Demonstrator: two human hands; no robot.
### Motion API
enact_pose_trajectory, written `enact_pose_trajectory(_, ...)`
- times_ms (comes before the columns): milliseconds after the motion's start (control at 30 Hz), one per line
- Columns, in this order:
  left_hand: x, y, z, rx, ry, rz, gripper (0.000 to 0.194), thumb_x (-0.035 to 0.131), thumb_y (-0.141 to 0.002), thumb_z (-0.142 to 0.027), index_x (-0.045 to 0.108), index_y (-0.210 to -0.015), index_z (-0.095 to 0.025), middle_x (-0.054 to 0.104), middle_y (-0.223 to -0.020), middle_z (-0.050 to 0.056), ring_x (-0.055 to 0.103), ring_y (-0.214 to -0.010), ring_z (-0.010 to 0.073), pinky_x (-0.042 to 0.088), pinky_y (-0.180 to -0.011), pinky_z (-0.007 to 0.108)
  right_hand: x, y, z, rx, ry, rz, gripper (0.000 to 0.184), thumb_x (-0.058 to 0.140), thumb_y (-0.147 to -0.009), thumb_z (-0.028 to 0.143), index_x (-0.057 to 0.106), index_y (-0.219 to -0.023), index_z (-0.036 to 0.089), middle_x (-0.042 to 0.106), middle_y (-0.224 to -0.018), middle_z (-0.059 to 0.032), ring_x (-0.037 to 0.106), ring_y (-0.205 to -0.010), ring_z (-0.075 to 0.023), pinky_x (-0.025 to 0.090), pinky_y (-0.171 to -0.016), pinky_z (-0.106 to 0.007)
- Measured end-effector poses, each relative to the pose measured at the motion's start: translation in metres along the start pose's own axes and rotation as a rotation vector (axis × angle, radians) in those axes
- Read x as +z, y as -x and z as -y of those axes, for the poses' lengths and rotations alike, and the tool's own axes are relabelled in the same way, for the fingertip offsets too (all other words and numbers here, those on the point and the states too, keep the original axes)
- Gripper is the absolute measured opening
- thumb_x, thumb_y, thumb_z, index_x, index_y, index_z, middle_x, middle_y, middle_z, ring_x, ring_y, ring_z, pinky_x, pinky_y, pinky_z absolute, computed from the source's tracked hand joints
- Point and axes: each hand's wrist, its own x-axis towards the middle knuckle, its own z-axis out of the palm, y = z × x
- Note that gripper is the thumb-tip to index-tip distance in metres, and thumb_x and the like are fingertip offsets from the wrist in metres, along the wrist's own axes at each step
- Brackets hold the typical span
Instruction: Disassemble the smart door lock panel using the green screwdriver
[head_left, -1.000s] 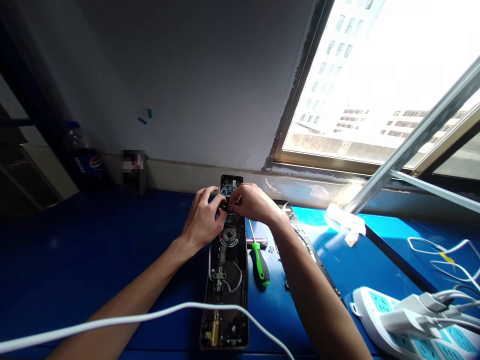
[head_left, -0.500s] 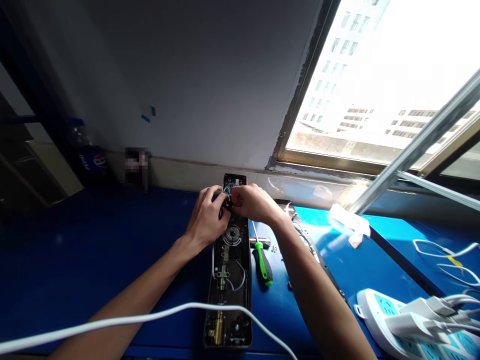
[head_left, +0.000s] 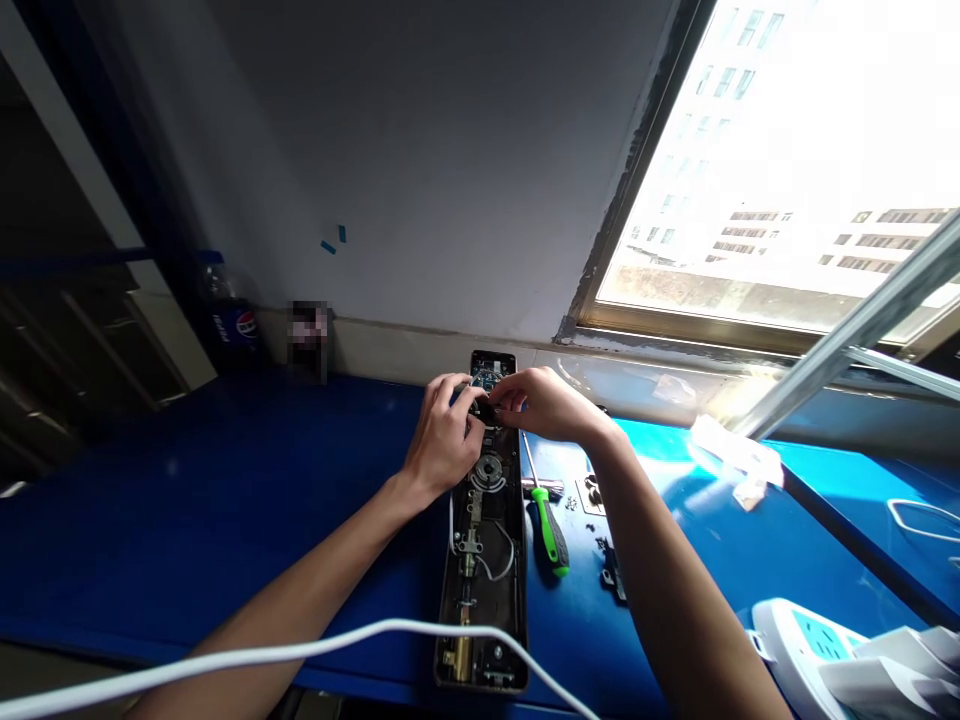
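Observation:
A long, narrow lock housing [head_left: 500, 560] lies open on the blue table, with brass and steel lock parts, white wires and a round metal piece [head_left: 489, 470] inside. At its far end sits a circuit board [head_left: 489, 382]. My left hand [head_left: 448, 428] curls over the left edge there, fingers and thumb closed around a dark part that I cannot make out. From the right, my right hand [head_left: 541, 402] reaches over the same spot with its fingertips pinched together; what they hold is hidden. A green and black screwdriver [head_left: 551, 535] lies beside the housing.
Small screws [head_left: 571, 504] and black parts [head_left: 611, 575] lie near my right forearm. A white cable [head_left: 390, 628] crosses the foreground. At right are a power strip [head_left: 806, 640] and clear plastic [head_left: 739, 450]. A Pepsi bottle [head_left: 232, 325] stands at back left.
The view has swung left, so everything appears farther right. My right forearm has shifted outward, uncovering small parts and hiding the dark panel that showed beyond it. Both hands stay at the housing's far end.

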Motion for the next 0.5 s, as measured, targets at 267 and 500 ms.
enact_pose_trajectory(267, -0.005, 0.002, -0.025, 0.214, 0.213, 0.113, 0.023, 0.053, -0.095, -0.012, 0.071, -0.107, -0.019, 0.069, -0.12, 0.01, 0.053, -0.133, 0.0288, 0.049, -0.116, 0.053, -0.042, 0.033, -0.043, 0.231, -0.017, 0.316, 0.022, 0.073, -0.077, 0.014, 0.08, -0.097, 0.021, 0.08, -0.084, -0.0006, 0.073, -0.077, -0.0151, 0.052, -0.067, -0.024)
enact_pose_trajectory(500, 0.004, 0.006, -0.038, 0.318, 0.203, 0.33, 0.02, 0.057, -0.097, -0.017, 0.075, -0.105, -0.02, 0.072, -0.121, 0.011, 0.052, -0.138, 0.0329, 0.053, -0.113, 0.056, -0.031, 0.03, -0.084, 0.495, 0.023, 0.6, 0.026, 0.086, -0.081, 0.029, 0.077, -0.103, 0.017, 0.078, -0.094, -0.0032, 0.073, -0.09, -0.0193, 0.059, -0.078, -0.029)
